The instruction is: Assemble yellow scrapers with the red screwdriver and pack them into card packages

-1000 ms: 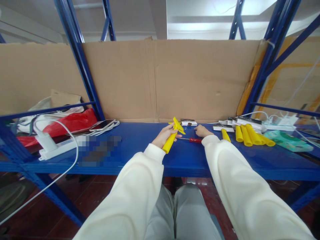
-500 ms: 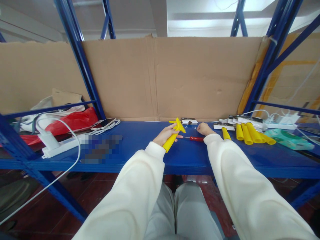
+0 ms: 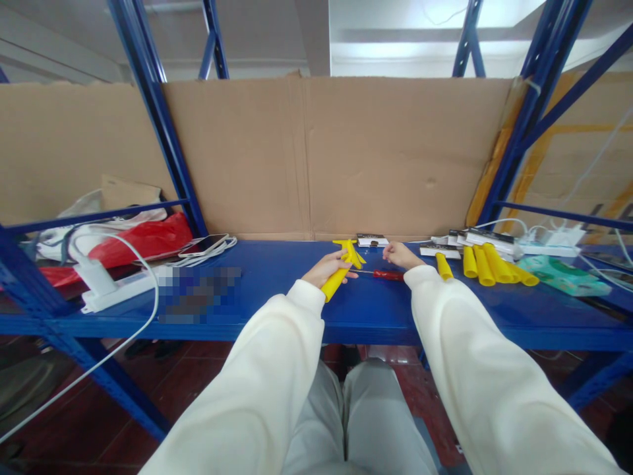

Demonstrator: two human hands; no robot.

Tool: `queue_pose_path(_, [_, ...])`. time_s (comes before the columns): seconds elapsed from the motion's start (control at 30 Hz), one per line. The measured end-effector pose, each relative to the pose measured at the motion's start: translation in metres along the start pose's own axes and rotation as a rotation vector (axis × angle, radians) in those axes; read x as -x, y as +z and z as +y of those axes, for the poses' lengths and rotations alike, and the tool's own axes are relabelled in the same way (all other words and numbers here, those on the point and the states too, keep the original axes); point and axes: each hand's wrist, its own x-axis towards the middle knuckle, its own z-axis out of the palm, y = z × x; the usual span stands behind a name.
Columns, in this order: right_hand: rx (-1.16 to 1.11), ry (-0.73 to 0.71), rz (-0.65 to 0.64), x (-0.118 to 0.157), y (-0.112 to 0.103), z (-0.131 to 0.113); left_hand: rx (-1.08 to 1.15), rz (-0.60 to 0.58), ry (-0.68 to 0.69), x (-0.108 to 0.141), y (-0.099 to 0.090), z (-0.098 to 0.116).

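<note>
My left hand is wrapped round the tubular handle of a yellow scraper-like plastic tool, whose broad head points away from me. Off to its right, my right hand hovers just over the blue shelf with thumb and fingers pinched together; whatever is between them is too small to make out. Below that hand lies a screwdriver with a red handle, its thin shaft pointing left towards my left hand. Behind the hands, a small black-and-white box rests by the cardboard.
Several yellow tubes lie at the right, beside flat boxes and a green soft pack. Power strips and cables occupy both sides. A cardboard wall closes the back, between blue posts.
My right hand has lifted a little and shifted left, its fingers turning from a curled fist into a pinch. The yellow tool's head has tilted slightly in my left hand.
</note>
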Motion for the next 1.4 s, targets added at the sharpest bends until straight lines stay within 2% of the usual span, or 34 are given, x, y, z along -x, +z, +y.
queue_pose_path(0.07, [-0.227, -0.041, 0.011, 0.004, 0.003, -0.009, 0.005, 0.014, -0.020, -0.002, -0.001, -0.001])
queue_pose_path(0.17, [-0.440, -0.099, 0.009, 0.010, 0.010, -0.023, 0.041, 0.018, -0.015, -0.003, -0.002, -0.002])
queue_pose_path(0.43, [-0.625, -0.113, -0.115, 0.020, 0.028, -0.040, 0.076, -0.001, -0.017, -0.002, -0.002, -0.002])
queue_pose_path(0.63, [-0.783, 0.055, -0.205, 0.027, 0.032, -0.050, 0.066, -0.007, -0.048, -0.001, -0.002, 0.001])
queue_pose_path(0.8, [-0.873, 0.179, -0.264, 0.028, 0.034, -0.054, 0.098, -0.018, -0.041, 0.000, -0.001, 0.001])
queue_pose_path(1.17, [-0.886, 0.099, -0.269, 0.023, 0.036, -0.050, 0.115, -0.025, -0.067, -0.004, -0.005, 0.000])
queue_pose_path(1.4, [-0.879, 0.006, -0.255, 0.027, 0.040, -0.055, 0.095, -0.082, -0.052, -0.001, -0.003, 0.002])
